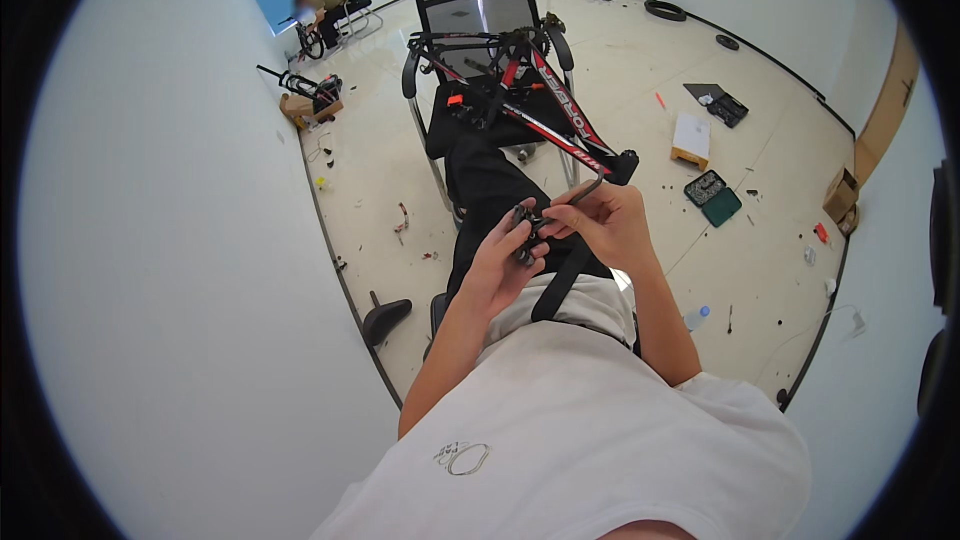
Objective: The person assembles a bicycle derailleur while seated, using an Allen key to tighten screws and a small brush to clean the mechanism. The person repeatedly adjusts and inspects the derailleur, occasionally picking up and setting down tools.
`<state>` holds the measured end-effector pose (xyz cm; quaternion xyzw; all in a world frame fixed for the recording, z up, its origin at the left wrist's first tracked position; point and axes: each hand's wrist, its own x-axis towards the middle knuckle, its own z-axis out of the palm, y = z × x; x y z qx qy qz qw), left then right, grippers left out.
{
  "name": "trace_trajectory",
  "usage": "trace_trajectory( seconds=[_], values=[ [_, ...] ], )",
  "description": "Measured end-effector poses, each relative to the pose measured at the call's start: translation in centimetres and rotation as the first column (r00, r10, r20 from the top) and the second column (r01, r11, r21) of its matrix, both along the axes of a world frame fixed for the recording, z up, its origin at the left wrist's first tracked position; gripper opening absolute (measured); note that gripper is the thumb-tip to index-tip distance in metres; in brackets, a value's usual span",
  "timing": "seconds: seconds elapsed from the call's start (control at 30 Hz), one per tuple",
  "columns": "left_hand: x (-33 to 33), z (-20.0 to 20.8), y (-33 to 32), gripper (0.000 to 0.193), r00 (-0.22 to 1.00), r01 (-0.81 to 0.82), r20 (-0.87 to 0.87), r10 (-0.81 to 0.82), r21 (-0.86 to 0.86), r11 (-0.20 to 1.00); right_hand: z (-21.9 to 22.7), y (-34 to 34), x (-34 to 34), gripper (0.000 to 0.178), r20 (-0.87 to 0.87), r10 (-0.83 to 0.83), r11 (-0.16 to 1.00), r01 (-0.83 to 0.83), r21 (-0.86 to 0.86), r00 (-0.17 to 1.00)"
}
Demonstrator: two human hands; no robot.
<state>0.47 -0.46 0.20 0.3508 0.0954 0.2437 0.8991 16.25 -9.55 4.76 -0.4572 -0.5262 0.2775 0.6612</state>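
Note:
My left hand (503, 262) is closed round a small black bicycle part (524, 238), whose exact kind I cannot make out. In my right hand (607, 222) is a bent grey hex key (592, 187), pinched between thumb and fingers. Its lower end meets the black part; whether it sits in a bolt is hidden by my fingers. Just beyond my hands, a black, red and white bicycle frame (560, 135) lies slanted across a black mesh-backed chair (474, 15), its near end beside my right hand.
An open green tool case (719, 206), a white box (691, 138) and a black tool case (727, 110) lie on the floor at right. A bicycle saddle (386, 321) rests at left, a water bottle (697, 317) at near right. Another person (322, 12) sits at far left.

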Motion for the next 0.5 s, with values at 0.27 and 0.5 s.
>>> trace_trajectory(
  seconds=[0.27, 0.5],
  values=[
    [-0.1, -0.9, 0.7, 0.037, 0.997, 0.018, 0.074, -0.017, -0.013, 1.000, -0.9, 0.8, -0.3, 0.014, 0.117, -0.083, 0.993, 0.073, 0.089, 0.990],
    [0.0, -0.6, 0.2, 0.027, 0.978, 0.107, 0.201, -0.056, -0.254, 0.961, -0.6, 1.2, -1.3, 0.018, -0.153, 0.150, 0.983, -0.130, 0.134, 0.977]
  ],
)
